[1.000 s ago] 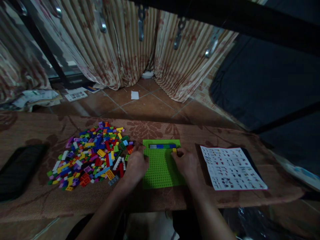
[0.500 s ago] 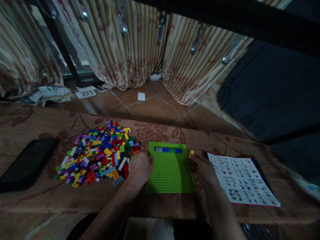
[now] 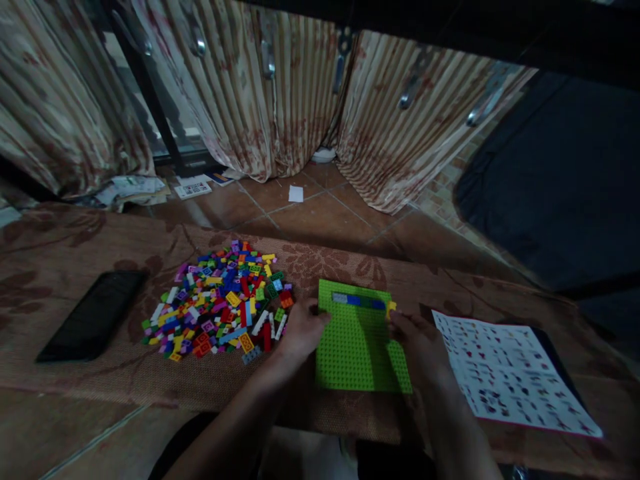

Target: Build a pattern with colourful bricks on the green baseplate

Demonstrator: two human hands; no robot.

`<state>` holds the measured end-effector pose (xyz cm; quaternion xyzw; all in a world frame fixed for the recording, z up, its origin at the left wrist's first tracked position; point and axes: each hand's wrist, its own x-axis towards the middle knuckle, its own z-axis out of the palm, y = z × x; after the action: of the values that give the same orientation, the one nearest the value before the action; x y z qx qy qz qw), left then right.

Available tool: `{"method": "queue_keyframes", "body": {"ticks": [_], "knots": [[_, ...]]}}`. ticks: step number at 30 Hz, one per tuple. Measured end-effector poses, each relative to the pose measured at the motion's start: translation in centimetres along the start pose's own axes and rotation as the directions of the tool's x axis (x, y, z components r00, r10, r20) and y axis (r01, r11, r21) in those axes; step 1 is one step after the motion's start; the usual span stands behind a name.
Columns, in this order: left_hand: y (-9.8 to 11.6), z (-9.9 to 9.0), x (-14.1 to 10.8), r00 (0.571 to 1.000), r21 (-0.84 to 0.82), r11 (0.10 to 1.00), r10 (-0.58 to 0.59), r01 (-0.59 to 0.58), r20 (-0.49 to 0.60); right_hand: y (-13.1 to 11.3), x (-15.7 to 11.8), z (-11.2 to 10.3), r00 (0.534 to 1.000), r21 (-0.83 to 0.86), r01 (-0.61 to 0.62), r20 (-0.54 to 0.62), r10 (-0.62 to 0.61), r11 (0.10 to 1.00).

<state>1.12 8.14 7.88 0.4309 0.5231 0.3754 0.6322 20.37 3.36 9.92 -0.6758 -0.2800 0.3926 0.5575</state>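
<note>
A green studded baseplate [image 3: 350, 353] lies on the cloth-covered table, with a row of grey, blue and dark green bricks [image 3: 357, 301] near its far edge. My left hand [image 3: 305, 327] is at the plate's left edge, its thumb reaching over the rim and its fingers curled, with no brick visible in it. My right hand [image 3: 413, 333] pinches a small yellow brick [image 3: 391, 307] at the plate's upper right edge, beside the right end of the row.
Left of the plate spreads a pile of loose coloured bricks [image 3: 220, 300]. A black phone [image 3: 93, 317] lies farther left. On the right is a printed sheet [image 3: 510, 373] with small pictures. The table's far edge borders a tiled floor [image 3: 320, 217] and striped curtains [image 3: 295, 100].
The camera view has shifted, so the scene sits farther right. My right hand has come in over the plate's right edge with the yellow brick, which was just outside the plate before.
</note>
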Motion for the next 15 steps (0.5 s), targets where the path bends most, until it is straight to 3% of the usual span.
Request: {"method": "queue_keyframes", "body": {"ticks": [3,5,10,15], "knots": [[0.3,0.4,-0.6,1.000,-0.102,0.994,-0.028,0.029,0.009,-0.8,-2.4,2.0,0.990,-0.103,0.028,0.143,-0.013,0.994],[0.5,0.6,-0.9,1.000,-0.133,0.991,-0.008,0.010,0.019,-1.1,-3.5,3.0,0.982,-0.196,0.095,0.180,-0.059,0.976],[1.1,0.8,-1.6,0.995,-0.107,0.992,0.068,-0.060,0.070,-1.0,-4.0,4.0,0.971,-0.380,0.238,0.125,-0.205,0.894],[1.6,1.0,-2.2,0.994,-0.060,0.998,0.016,-0.010,0.111,-0.8,-4.3,4.7,0.952,-0.440,0.306,0.121,-0.282,0.844]]}}
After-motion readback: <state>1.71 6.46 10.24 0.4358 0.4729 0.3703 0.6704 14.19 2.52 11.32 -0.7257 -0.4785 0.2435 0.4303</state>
